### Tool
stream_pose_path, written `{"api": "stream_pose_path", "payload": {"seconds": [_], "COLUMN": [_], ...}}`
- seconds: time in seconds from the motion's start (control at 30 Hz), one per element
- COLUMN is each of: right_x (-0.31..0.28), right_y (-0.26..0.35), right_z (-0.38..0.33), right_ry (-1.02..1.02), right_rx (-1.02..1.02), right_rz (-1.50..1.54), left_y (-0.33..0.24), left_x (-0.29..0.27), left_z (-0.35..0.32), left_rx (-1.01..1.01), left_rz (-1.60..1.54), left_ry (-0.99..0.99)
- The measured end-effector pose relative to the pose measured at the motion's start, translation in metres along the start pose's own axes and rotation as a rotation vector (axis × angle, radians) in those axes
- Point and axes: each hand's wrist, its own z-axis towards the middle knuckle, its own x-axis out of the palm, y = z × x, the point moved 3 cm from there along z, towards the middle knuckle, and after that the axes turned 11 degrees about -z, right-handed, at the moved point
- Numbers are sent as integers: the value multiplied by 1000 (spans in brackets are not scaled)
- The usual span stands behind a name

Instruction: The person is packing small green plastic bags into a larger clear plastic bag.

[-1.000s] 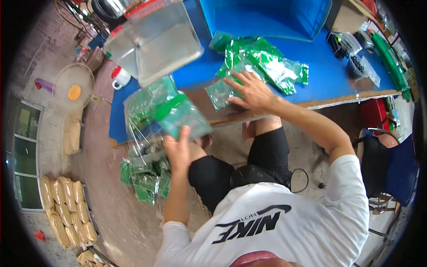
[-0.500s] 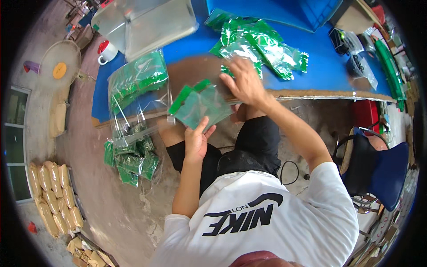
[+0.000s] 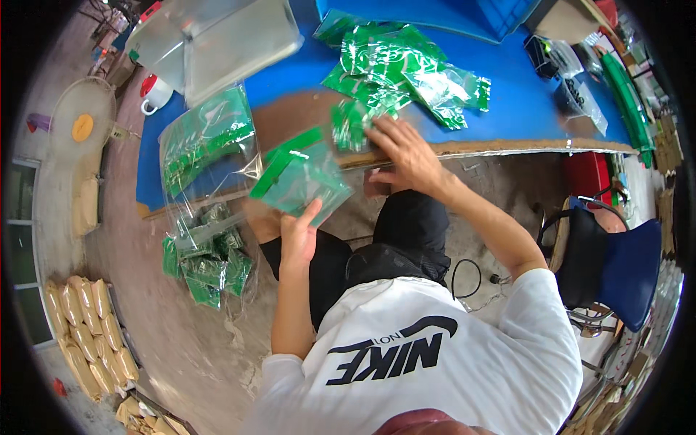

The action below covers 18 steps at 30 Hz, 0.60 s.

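Note:
In my left hand [image 3: 299,233] is a small stack of clear plastic bags [image 3: 308,177] with green top strips, gripped between thumb and fingers over my lap. My right hand [image 3: 409,154] is at the table's front edge, its fingers closed on the side of a shiny green packet [image 3: 349,127], which is slightly blurred. Just beyond lies a loose pile of similar green-and-clear packets [image 3: 391,61]. To the left, a large clear bag [image 3: 206,141] filled with green packets rests on the table, its lower part hanging over the edge.
The blue table [image 3: 283,83] has a worn brown front edge. On it stand a translucent tray [image 3: 239,51], a white mug [image 3: 156,96] and a blue crate [image 3: 471,18]. More bagged green packets [image 3: 210,264] hang below the left corner. A chair [image 3: 616,254] stands to the right.
My right hand has drawn a green packet from the pile toward me and to the left. My left hand, with the stack of bags, has shifted slightly left in the view.

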Motion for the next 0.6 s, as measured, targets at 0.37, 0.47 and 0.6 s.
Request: {"api": "stream_pose_path", "payload": {"seconds": [0.37,0.47,0.6], "right_x": [-2,-1,38], "right_y": [52,27,29], "right_z": [30,88,86], "right_ry": [250,-48,44], "right_rx": [361,171,-9], "right_rz": [1108,305,-139], "left_y": [3,-1,-4], "left_x": [32,29,-1], "left_z": [-15,-19,-36], "left_rx": [195,267,292], "left_rz": [-85,104,331], "left_ry": [63,24,-39]}}
